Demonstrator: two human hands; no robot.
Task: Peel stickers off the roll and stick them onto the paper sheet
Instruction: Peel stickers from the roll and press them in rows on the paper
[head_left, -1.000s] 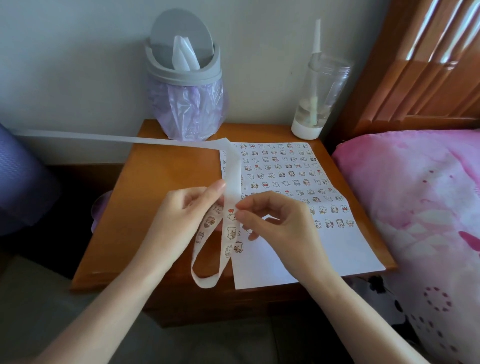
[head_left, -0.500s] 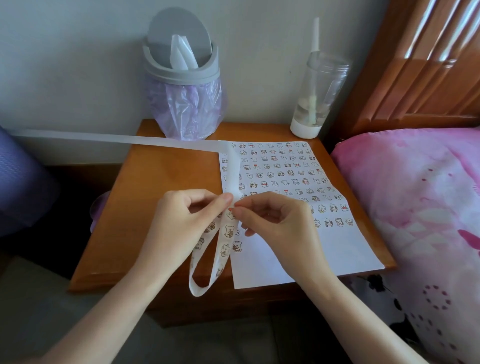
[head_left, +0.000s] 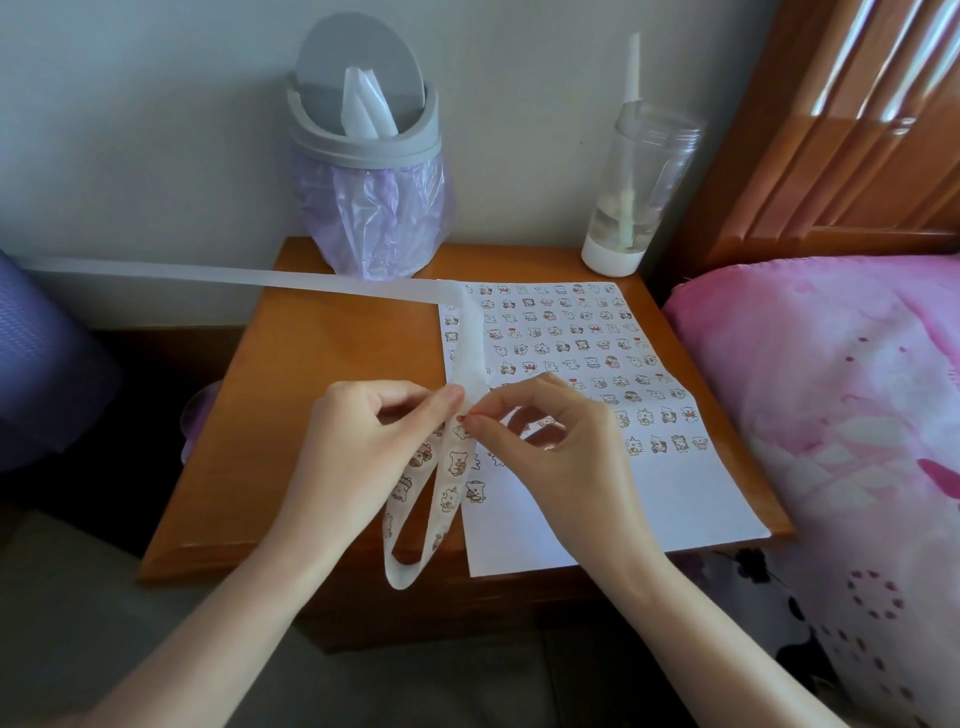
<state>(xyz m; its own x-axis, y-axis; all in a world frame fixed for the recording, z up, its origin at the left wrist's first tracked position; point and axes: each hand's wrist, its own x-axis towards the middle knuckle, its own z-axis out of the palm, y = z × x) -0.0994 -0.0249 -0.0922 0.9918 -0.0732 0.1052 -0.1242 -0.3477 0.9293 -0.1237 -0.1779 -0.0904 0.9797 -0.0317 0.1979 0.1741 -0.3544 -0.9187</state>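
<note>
Mid-frame, over left edge of paper sheet: left hand pinching sticker strip thumb-to-forefinger, other fingers curled. Right hand nipping thumb and forefinger tips onto red-marked sticker on the strip; lifted or not, cannot tell. Strip loop hanging past nightstand front, spent backing running off to upper left. Hold strip taut, peel low and slow, no creasing; land in blank lower part of sheet.
</note>
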